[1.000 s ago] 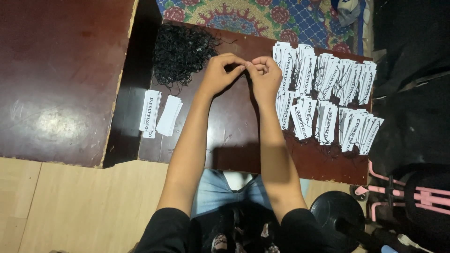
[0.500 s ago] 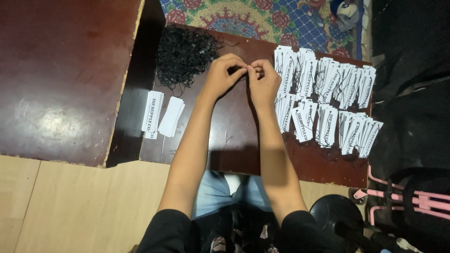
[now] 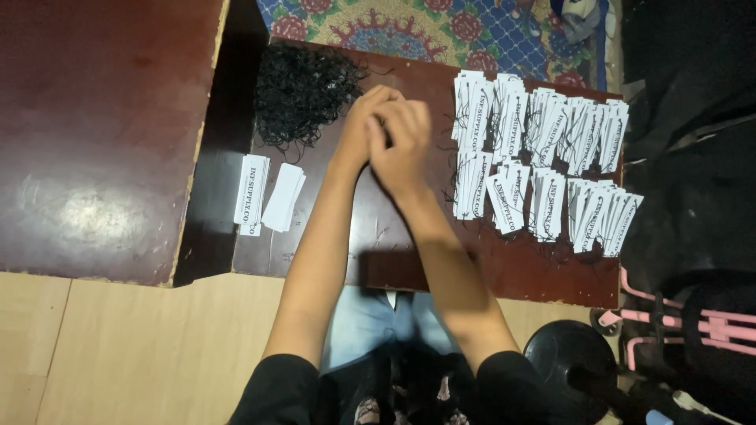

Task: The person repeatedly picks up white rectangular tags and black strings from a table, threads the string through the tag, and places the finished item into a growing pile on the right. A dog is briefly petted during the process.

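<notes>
My left hand point(image 3: 364, 126) and my right hand point(image 3: 403, 145) are pressed together over the middle of a small dark wooden table point(image 3: 512, 271). Their fingers are curled against each other, and whatever is between them is hidden. A heap of thin black string loops point(image 3: 303, 90) lies just left of the hands. To their right, two rows of white printed paper tags point(image 3: 543, 161) with black strings lie overlapping. Two small stacks of white tags point(image 3: 264, 193) sit near the table's left edge.
A larger reddish-brown table point(image 3: 102, 134) stands to the left across a dark gap. A patterned rug point(image 3: 441, 31) lies beyond the table. A round black object point(image 3: 571, 358) and a black bag with pink trim point(image 3: 693, 323) sit at the lower right on the wooden floor point(image 3: 118, 346).
My hands have closed in on each other and dropped slightly toward me. Before, the fingertips met with the hands side by side; now the right hand overlaps the left.
</notes>
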